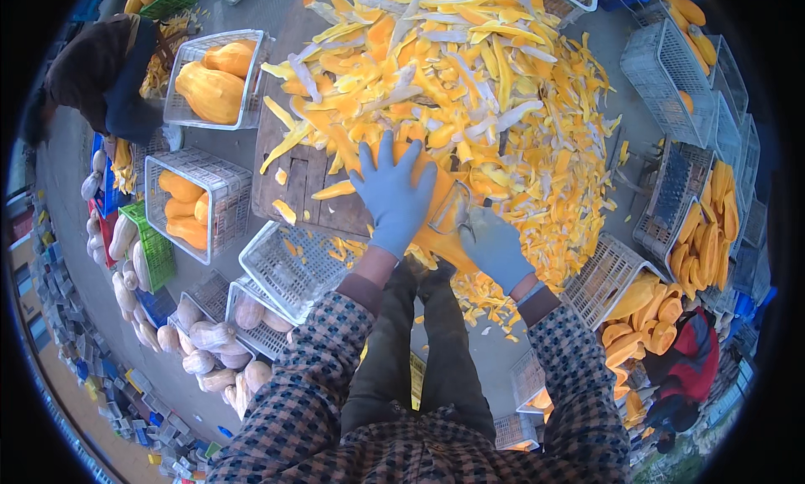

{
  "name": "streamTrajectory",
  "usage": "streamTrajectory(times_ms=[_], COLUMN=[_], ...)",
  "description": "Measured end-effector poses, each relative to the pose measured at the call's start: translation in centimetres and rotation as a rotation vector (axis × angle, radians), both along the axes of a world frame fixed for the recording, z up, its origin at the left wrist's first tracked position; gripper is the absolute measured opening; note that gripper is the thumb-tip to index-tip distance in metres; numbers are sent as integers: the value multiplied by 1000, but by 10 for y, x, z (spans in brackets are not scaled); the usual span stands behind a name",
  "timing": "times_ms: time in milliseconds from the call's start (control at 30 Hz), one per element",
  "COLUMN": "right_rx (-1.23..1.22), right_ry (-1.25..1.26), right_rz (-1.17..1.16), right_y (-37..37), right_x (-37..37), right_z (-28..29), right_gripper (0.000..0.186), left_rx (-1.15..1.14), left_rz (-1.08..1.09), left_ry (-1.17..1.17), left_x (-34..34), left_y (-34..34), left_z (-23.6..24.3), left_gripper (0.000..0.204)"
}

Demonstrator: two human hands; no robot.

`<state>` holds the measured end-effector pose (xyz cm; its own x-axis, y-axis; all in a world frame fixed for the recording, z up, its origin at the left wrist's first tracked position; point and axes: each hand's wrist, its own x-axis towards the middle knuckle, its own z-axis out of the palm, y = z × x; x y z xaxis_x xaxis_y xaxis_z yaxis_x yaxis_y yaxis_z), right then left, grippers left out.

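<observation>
My left hand (392, 199), in a blue-grey glove, lies with fingers spread on top of a peeled orange squash (444, 247). My right hand (493, 245), gloved alike, is closed around a peeler whose metal frame (453, 207) rests against the squash just right of my left hand. Its handle is mostly hidden in my grip. Beneath and beyond the squash, a big heap of orange and pale peelings (470, 81) covers much of a wooden board (293, 178). The squash's far end is partly hidden by my left hand.
Crates of peeled squash (210, 90) stand at left, with unpeeled squashes (214, 337) on the ground below. An unfilled-looking white crate (293, 257) sits near my left forearm. Halved squashes (646, 316) fill crates at right. One person (101, 73) bends at upper left; another (692, 358) is at lower right.
</observation>
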<state>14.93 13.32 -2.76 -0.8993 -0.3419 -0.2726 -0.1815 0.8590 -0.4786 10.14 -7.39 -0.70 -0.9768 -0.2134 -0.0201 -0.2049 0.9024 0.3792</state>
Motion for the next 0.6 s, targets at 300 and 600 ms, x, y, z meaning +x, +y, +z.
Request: streamTrajectory(times_ms=[300,600], right_rx=[492,131], right_ry=[-482,-77], right_rz=[-113,-68], right_y=[85,25], right_x=[65,88], right_z=[51,15], right_gripper=[30,36], left_rx=[64,-25], left_rz=[-21,-19], left_ry=[80,43], left_x=[17,-8], left_y=[-16,15], left_z=[-4,-2], left_gripper=[44,40])
